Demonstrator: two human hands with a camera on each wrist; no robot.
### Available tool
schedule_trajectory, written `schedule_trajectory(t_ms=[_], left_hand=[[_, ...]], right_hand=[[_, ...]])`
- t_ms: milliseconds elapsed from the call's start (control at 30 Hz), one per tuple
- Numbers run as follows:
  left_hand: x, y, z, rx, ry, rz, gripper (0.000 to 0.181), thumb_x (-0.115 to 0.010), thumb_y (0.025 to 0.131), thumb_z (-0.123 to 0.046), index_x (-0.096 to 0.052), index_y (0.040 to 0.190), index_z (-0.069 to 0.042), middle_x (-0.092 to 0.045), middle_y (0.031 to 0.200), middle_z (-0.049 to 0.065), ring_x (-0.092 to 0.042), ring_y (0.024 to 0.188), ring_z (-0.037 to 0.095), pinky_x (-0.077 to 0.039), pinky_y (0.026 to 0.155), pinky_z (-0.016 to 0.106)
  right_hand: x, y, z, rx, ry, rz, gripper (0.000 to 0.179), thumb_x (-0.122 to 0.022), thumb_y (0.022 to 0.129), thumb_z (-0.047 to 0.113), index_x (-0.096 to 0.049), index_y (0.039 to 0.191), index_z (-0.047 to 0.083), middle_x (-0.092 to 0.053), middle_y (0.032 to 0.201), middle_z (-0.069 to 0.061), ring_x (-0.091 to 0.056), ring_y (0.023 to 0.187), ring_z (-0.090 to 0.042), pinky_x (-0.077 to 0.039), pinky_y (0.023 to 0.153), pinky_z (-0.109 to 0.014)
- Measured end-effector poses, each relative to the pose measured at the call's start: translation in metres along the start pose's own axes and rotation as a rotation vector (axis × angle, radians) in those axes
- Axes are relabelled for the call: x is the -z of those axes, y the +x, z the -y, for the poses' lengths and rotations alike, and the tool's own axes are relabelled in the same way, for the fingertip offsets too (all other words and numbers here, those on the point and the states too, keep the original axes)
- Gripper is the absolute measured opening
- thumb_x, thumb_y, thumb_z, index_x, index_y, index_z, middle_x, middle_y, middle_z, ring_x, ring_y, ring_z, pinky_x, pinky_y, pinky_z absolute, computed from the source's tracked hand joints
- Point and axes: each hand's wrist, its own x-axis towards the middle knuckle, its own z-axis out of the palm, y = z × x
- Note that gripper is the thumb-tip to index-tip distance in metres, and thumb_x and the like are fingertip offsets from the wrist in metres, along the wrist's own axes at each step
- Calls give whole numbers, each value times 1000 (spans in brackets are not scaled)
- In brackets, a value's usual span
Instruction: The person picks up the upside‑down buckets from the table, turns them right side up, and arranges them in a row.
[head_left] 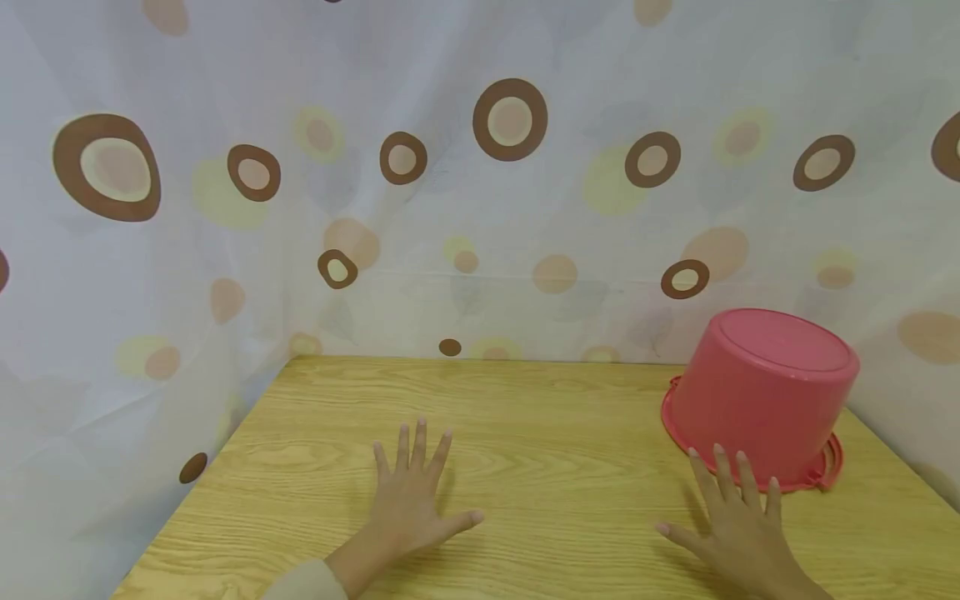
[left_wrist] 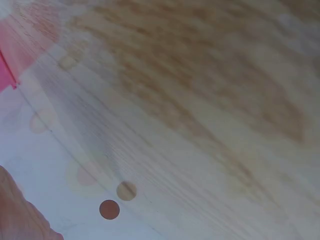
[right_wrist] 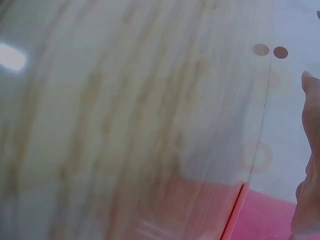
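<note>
Two bare hands reached over the wood-grain table point(head_left: 540, 508), fingers straight and fanned apart, neither holding anything; whether the palms touched the wood could not be told. The red bucket point(head_left: 765, 400) stood upside down on the table's right side, rim point(head_left: 667, 417) downward, with what looked like its handle point(head_left: 828, 479) lying at the near right. The right hand point(head_left: 738, 525) was just in front of it, fingertips overlapping the lower wall in the head view, though contact was unclear; the left hand point(head_left: 408, 508) was well apart. Handling the bucket well would probably have called for both hands on opposite sides, since a one-handed push risked sliding it towards the edge. A straight, level lift, with fingers under the rim and clear of the handle, seemed steadiest.
</note>
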Motion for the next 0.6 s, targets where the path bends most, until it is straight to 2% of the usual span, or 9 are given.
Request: schedule_trajectory(t_ms=[267, 400, 600], left_hand=[[-2, 2, -1, -7, -14, 7, 102, -36, 75, -82, -14, 149, -15, -5, 153, 25, -6, 139, 50, -9, 101, 74], [-2, 3, -1, -13, -44, 18, 102, -36, 75, -81, -14, 149, -14, -4, 153, 26, -5, 139, 50, -8, 101, 75], [-1, 5, -1, -30, -60, 30, 103, -34, 76, -81, -14, 149, -12, -5, 153, 27, -7, 138, 51, -9, 99, 76]], right_hand=[[2, -2, -4, 6, -2, -8, 104, -59, 78, 63, -10, 149, 5, -2, 152, -29, 11, 139, -47, 13, 99, -72], [3, -4, -5, 9, -4, -8, 104, -59, 78, 62, -6, 150, 8, -3, 152, -29, 13, 139, -46, 15, 100, -71], [4, -6, -8, 5, 3, 7, 104, -58, 78, 63, -8, 149, 4, 1, 152, -29, 15, 139, -46, 21, 99, -68]])
